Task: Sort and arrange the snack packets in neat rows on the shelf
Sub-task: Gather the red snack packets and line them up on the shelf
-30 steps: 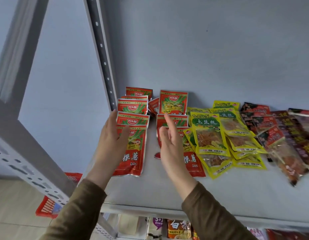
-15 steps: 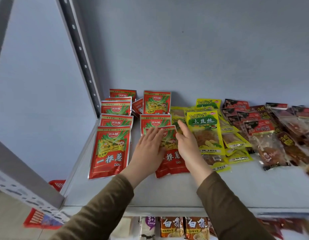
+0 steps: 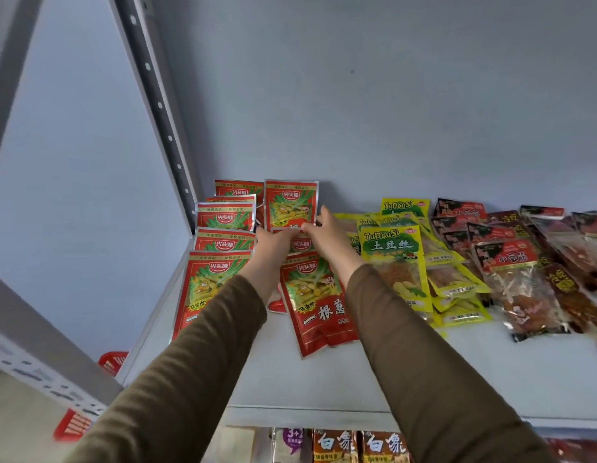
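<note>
Snack packets spread flat across white shelf [image 3: 324, 389], grouped by colour. Red packets in two columns at left end: left column [image 3: 220, 248] hard against shelf's left edge by perforated grey upright [image 3: 156, 105], overlapping like shingles, front one largest in view; second column just right of it, front packet [image 3: 310, 302] skewed, bottom edge swung rightward, second red packet partly under it. Rear red packet [image 3: 290, 203] standing near-upright, leaning on blue-grey back wall [image 3: 390, 95].

Left hand [image 3: 273, 243] and right hand [image 3: 327, 228] both reached deep to back of second column, fingertips meeting at top edge of a middle red packet [image 3: 300, 243], just below bottom edge of rear one. Both appear to pinch that edge; fingers curled away from camera, so exact grip unclear. Brown sleeves [image 3: 197, 355] covering both forearms, crossing over front packets.

Yellow-green TuDouSi packets [image 3: 394, 259] next right, loosely stacked and fanned, not square; right wrist just beside front one. Dark red and clear packets [image 3: 511, 279] further right, overlapping at mixed angles, running off frame edge.

Lower shelf under front lip: orange packets [image 3: 357, 446] with white characters, purple-topped packet [image 3: 292, 442] left of them. Red plastic basket [image 3: 76, 426] low at left, partly behind angled frame member
</note>
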Demonstrator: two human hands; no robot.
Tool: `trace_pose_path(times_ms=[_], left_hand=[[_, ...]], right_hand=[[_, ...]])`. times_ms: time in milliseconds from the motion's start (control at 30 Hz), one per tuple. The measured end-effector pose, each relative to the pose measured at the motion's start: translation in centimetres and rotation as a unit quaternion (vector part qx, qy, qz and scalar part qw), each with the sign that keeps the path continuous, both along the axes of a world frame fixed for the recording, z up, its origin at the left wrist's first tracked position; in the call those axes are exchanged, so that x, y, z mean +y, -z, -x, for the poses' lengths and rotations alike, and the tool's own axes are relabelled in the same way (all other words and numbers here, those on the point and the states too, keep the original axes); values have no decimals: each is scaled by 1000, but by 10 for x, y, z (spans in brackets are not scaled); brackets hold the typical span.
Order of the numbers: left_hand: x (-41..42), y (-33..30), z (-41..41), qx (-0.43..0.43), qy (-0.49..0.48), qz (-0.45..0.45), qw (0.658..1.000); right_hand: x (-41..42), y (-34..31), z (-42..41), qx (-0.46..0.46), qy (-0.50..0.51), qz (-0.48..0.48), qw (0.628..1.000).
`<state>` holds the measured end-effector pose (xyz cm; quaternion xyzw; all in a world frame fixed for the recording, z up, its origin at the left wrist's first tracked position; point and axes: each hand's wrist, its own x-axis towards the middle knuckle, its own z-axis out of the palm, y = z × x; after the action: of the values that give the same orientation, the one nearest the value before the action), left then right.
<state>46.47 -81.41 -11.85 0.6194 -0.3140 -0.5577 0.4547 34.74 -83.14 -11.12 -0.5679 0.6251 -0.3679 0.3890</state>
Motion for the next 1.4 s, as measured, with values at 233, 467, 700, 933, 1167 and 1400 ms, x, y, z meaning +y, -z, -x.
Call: trace_pose_path(times_ms=[233,467,700,933,1167,1400], left_hand=[[-10,0,4,-4,23,-41,999],[-19,-14,4,16,3,-52,999],[-28,-14,8,15,4,14,1000],[-33,-8,6,17,-14,50,999],[-32,-12,8,51,-7,21,998],[-30,-6,11,-4,-3,79,997]], right_hand=[[-18,6,2,3,-16,-36,999],[-32,13,12,-77,20,-27,996],[-39,15,15,-107,12,-31,994],[-35,22,24,-104,-8,-76,992],[-52,21,19,-125,19,-105,986],[-50,17,20,-165,17,-109,980]])
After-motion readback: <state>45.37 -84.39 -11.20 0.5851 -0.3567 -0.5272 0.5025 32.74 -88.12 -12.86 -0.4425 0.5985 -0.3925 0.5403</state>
